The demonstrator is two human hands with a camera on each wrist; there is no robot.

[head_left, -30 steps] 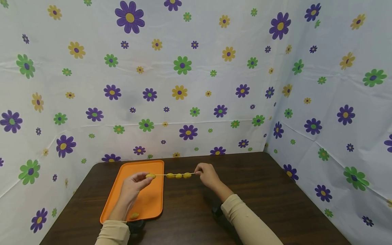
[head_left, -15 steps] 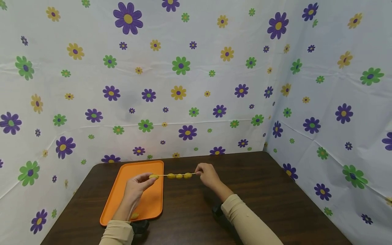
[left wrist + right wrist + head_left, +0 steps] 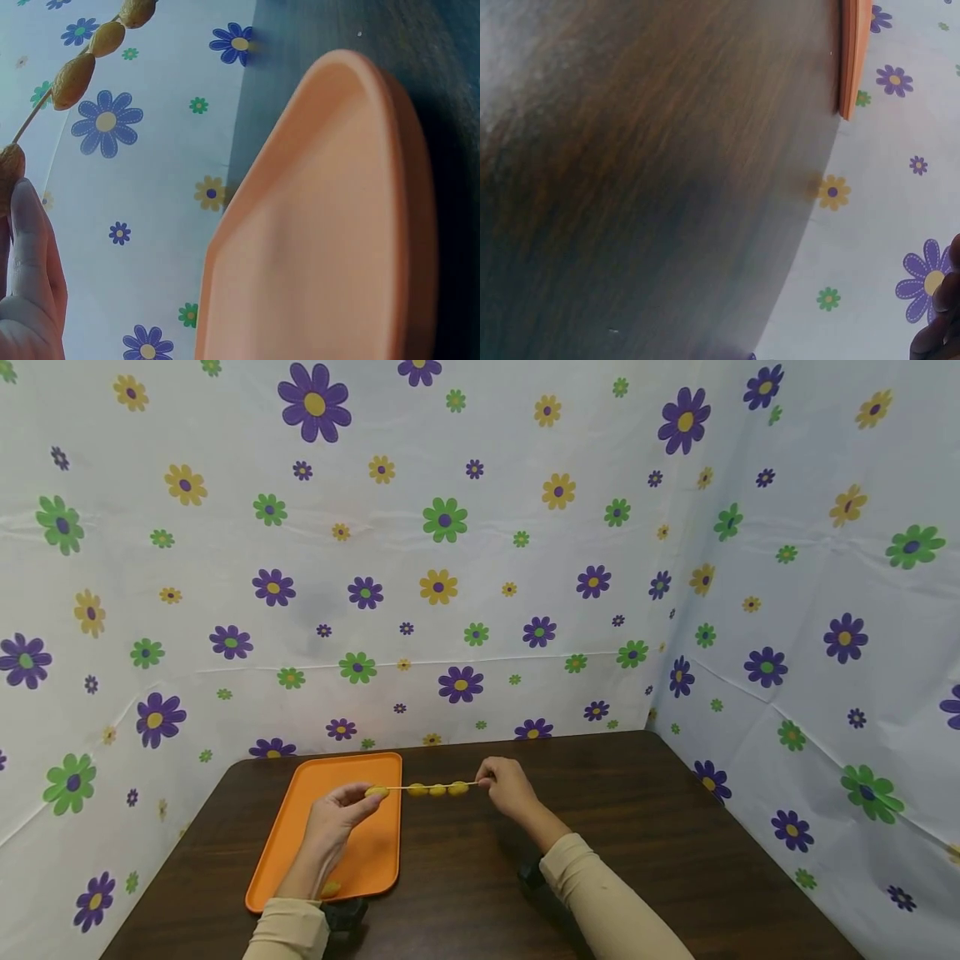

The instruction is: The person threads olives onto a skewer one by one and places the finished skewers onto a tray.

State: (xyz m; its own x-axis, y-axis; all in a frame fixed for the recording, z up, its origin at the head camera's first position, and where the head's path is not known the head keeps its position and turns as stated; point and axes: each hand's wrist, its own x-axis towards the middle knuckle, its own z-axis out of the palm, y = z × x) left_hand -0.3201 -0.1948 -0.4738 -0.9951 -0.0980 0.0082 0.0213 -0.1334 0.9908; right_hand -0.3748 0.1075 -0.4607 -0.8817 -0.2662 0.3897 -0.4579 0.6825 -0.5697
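Observation:
In the head view a thin skewer (image 3: 397, 787) is held level above the table. Three yellow-brown oval fruits (image 3: 437, 790), wrinkled and date-like in the left wrist view, sit on it towards the right. My left hand (image 3: 330, 827) pinches another such fruit (image 3: 377, 792) at the skewer's left end, over the orange tray (image 3: 378, 852). A length of bare skewer shows between this fruit and the others. My right hand (image 3: 512, 787) pinches the skewer's right end. Only some fingers (image 3: 930, 337) of it show in the right wrist view, at the edge.
One loose fruit (image 3: 330, 888) lies at the near edge of the tray, beside my left wrist. The tray rests on the left part of a dark wooden table (image 3: 600, 793). A white flowered cloth (image 3: 480, 610) hangs behind the table and along its right side.
Within the last second my left hand has shifted slightly right with its fruit, narrowing the gap to the other fruits. My right hand has stayed nearly still.

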